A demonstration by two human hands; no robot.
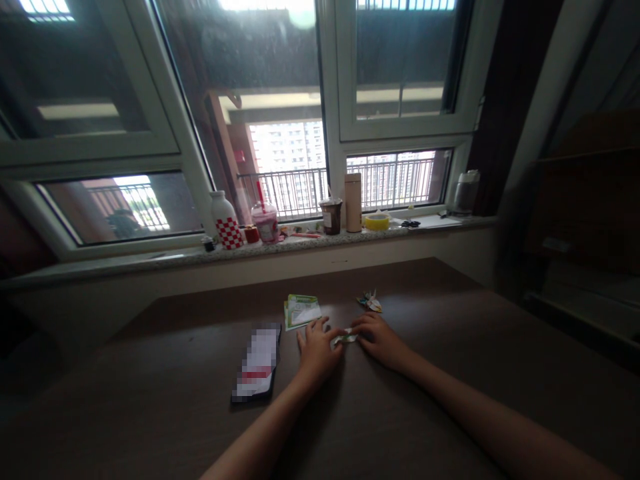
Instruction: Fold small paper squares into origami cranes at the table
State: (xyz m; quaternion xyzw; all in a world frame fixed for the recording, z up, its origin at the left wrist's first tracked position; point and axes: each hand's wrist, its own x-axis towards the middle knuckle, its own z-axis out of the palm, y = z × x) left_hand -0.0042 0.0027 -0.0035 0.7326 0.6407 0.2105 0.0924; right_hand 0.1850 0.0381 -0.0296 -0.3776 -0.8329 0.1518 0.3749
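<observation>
My left hand (319,351) and right hand (381,340), fingers half-curled, pinch the paper (346,338) at opposite ends; uneven pulling could tear it.

The smooth table (165,360) has a faint sheen. On it, the strip (347,338) looks papery; behind it, the sill (310,245) resembles speckled stone.

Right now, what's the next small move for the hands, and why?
Probably steady the small green-and-white piece with the left hand and press gently along it with the right hand. Both hands' fingers are at its opposite ends, low over the table. Its exact shape is too small to tell, so I'd go lightly.
</observation>
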